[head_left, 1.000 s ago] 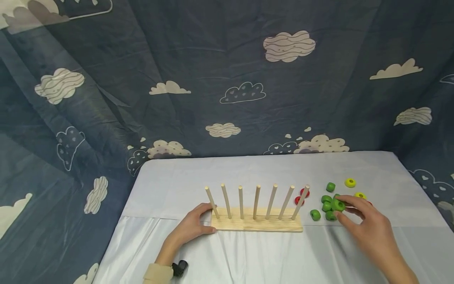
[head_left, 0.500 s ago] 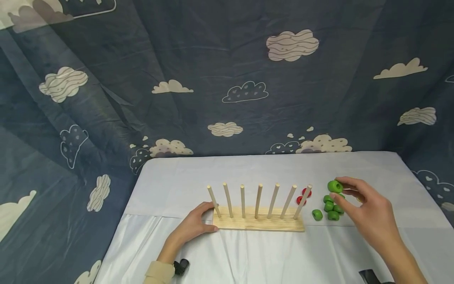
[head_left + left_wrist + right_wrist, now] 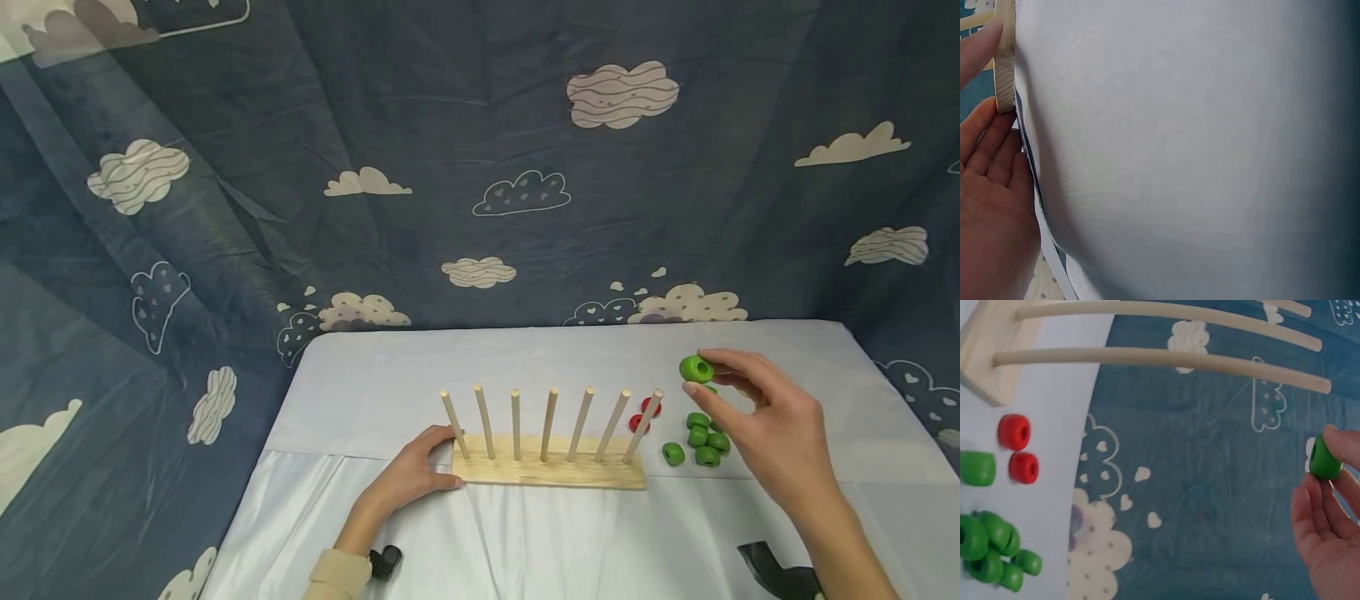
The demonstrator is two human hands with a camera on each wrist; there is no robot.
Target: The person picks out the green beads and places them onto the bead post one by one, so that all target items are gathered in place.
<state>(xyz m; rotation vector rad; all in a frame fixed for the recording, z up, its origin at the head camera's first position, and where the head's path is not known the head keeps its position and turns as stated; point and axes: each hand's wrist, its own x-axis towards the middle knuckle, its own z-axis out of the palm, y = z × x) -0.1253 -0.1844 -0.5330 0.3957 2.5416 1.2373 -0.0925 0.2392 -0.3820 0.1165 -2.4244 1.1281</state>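
A wooden peg board [image 3: 551, 473] with a row of several upright pegs stands on the white cloth. My left hand [image 3: 415, 473] grips its left end, thumb at the front edge and fingers behind. In the left wrist view the board's end [image 3: 1005, 81] lies between thumb and fingers. My right hand [image 3: 780, 425] pinches a green bead [image 3: 696, 369] between thumb and fingertips, raised to the right of the pegs. In the right wrist view the held bead [image 3: 1325, 459] shows its hole facing away from the palm.
Several green beads [image 3: 707, 456] lie in a loose cluster below the right hand, one green bead [image 3: 672, 454] slightly apart. Two red beads [image 3: 639, 423] lie behind the rightmost peg [image 3: 643, 425]. A dark cloud-print curtain [image 3: 525, 258] hangs behind the table.
My right hand has lifted the green bead out of the cluster, upward and a little to the left. The left hand keeps its grip on the peg board.
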